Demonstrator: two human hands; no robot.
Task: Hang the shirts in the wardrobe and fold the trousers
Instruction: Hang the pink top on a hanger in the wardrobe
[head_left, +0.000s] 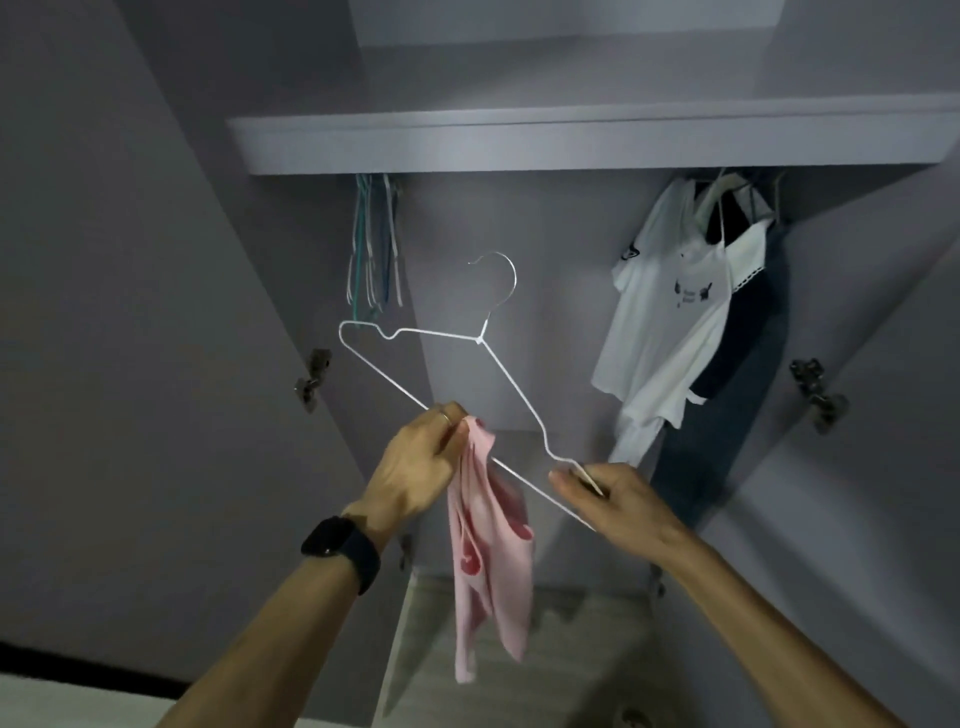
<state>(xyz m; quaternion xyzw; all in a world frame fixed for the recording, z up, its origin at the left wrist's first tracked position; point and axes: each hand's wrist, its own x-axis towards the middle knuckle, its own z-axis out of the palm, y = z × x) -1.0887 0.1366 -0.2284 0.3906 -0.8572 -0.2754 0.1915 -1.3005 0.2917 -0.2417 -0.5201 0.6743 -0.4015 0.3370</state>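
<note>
A white wire hanger (483, 340) is held tilted in front of the open wardrobe, hook pointing up. My left hand (421, 465) pinches the top of a pink shirt (488, 561) against the hanger's bottom bar; the shirt hangs down limp below it. My right hand (618, 499) grips the hanger's right end. Inside the wardrobe at the right, a white T-shirt (670, 322) and dark garments (737, 358) hang under the shelf.
Several empty hangers (371, 249) hang bunched at the left under the grey shelf (571, 143). Both wardrobe doors stand open, with hinges (311, 379) at left and right. A light wooden floor of the wardrobe (571, 649) lies below.
</note>
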